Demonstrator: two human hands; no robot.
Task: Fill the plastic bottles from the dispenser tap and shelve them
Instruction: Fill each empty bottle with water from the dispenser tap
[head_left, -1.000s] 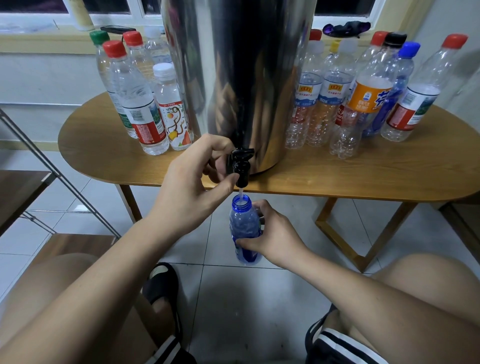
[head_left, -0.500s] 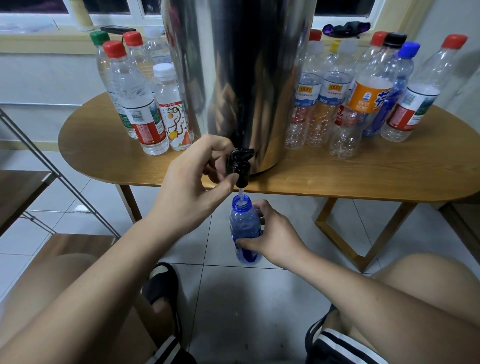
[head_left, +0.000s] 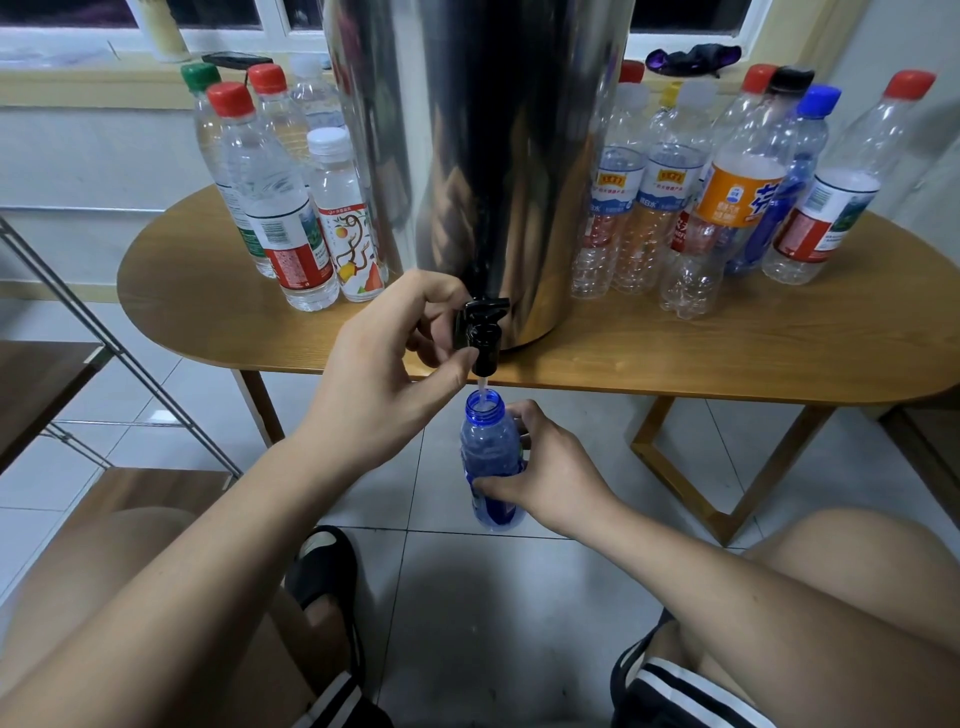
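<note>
A tall steel dispenser stands on the oval wooden table. Its black tap juts over the table's front edge. My left hand pinches the tap, thumb under the spout and fingers curled over the lever. A thin stream of water falls into an uncapped blue plastic bottle held upright right below the spout. My right hand grips that bottle around its middle from the right. Its lower part is hidden by my fingers.
Capped, filled bottles stand left of the dispenser and several empty capped bottles to its right. A metal-framed wooden shelf is at the left. My knees and a black sandal are below, on the tiled floor.
</note>
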